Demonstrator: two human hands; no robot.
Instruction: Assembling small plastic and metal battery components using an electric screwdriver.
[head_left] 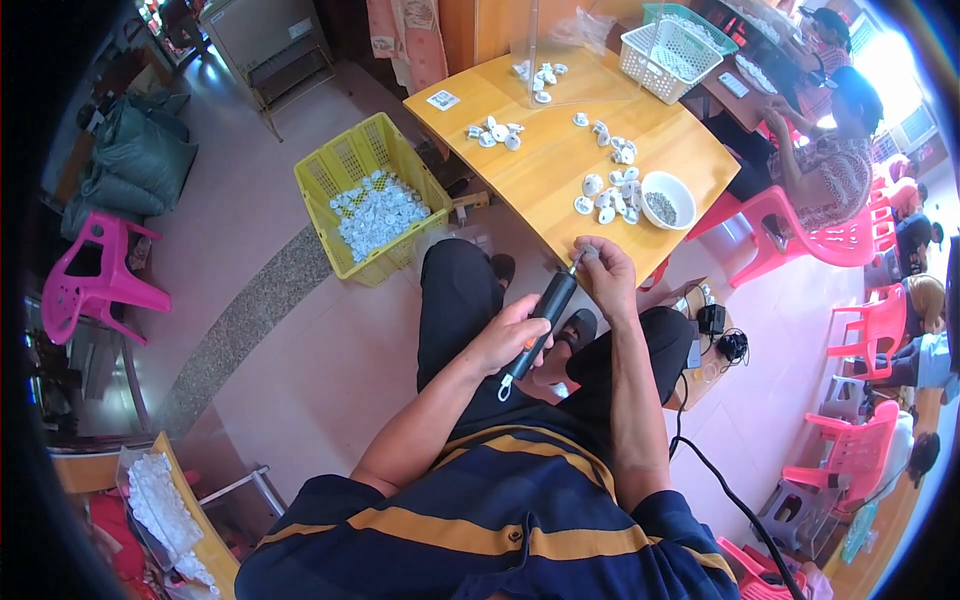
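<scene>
My left hand (507, 336) is wrapped round a black electric screwdriver (556, 297), which tilts up and to the right over my lap. A wire loop hangs at its lower end. At the tip of its bit, the closed fingers of my right hand (610, 274) pinch something small and pale, mostly hidden by the fingertips. Just beyond, on the yellow wooden table (540, 145), lies a cluster of round white plastic parts (593, 184). Beside them stands a white bowl (684, 190) with small grey metal pieces, probably screws.
On the floor at left, a yellow crate (388, 263) holds many white parts. White baskets (662, 68) stand at the table's far right. A black cable (735, 497) runs along my right side. Pink chairs (800, 232) and seated people (835, 165) line the right.
</scene>
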